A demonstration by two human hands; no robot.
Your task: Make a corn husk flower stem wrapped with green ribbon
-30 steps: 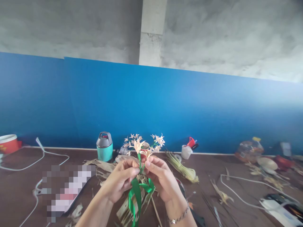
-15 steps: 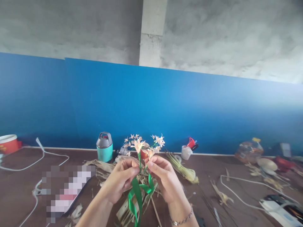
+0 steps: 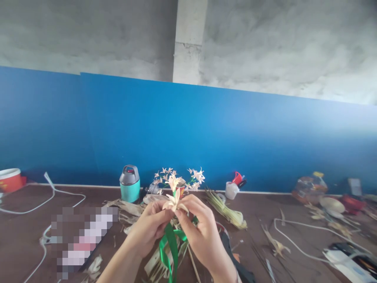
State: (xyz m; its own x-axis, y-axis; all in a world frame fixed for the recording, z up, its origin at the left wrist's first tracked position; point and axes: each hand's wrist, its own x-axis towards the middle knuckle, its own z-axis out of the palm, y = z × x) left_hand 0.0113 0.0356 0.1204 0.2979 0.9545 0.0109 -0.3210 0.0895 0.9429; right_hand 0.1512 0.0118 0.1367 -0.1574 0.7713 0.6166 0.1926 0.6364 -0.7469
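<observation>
In the head view my left hand (image 3: 150,226) pinches the green stem of an upright pale artificial flower (image 3: 173,181). A second pale flower (image 3: 176,201) sits just below the first, its base between the fingertips of my right hand (image 3: 198,226). The two hands almost touch there, and their fingers hide the stems. A shiny green ribbon (image 3: 170,245) hangs in loops under my left hand. Sprigs of small pale flowers (image 3: 196,179) stand behind; how they are supported is hidden.
Dry husks (image 3: 129,208) lie around the hands on the brown table (image 3: 253,212). Behind are a teal jar (image 3: 130,190), a bundle of pale stalks (image 3: 226,210) and a white cup (image 3: 232,190) of tools. White cords (image 3: 297,224) run along both sides. A blue partition (image 3: 182,129) borders the back.
My right hand has moved left and brought its flower against the stem in my left hand, with the bloom now tipped toward me. My left hand has stayed nearly in place.
</observation>
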